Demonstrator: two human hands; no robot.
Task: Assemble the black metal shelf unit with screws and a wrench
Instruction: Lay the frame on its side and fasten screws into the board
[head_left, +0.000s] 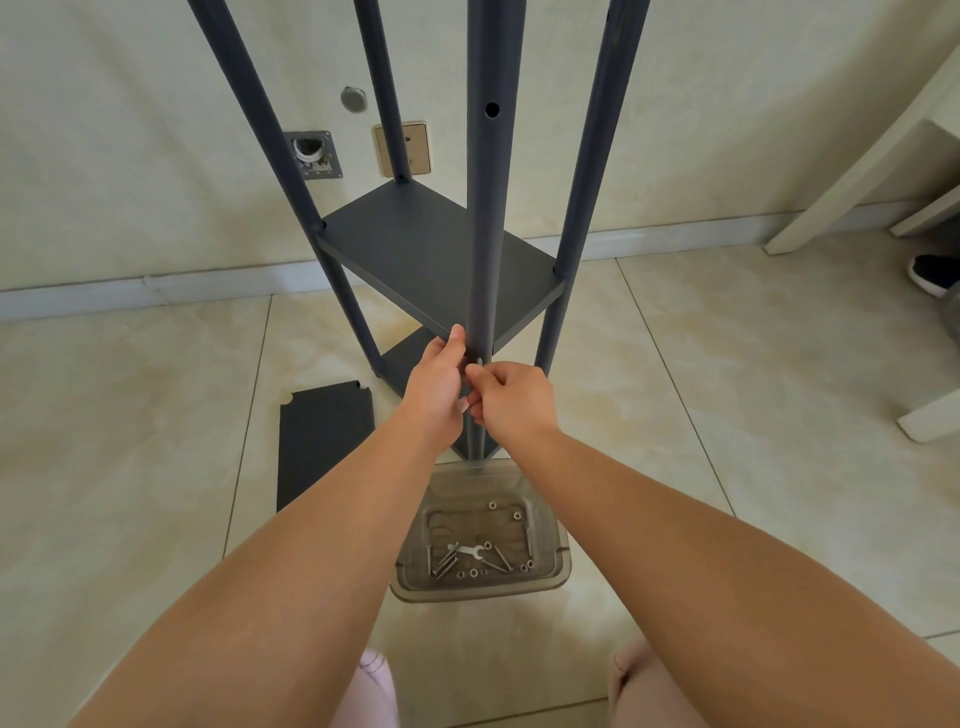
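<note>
The black metal shelf unit (436, 260) stands on the tiled floor (727, 395) with four posts and a fitted shelf panel; the left hand (436, 384) wraps its fingers round the nearest post (485, 208) just under that panel. The right hand (511, 397) pinches a small silver screw (478, 362) against the same post, touching the left hand. Below them a clear plastic tray (480, 540) holds screws, washers and a small wrench (469, 552), and a loose shelf panel (324, 441) lies flat on the floor beside it.
</note>
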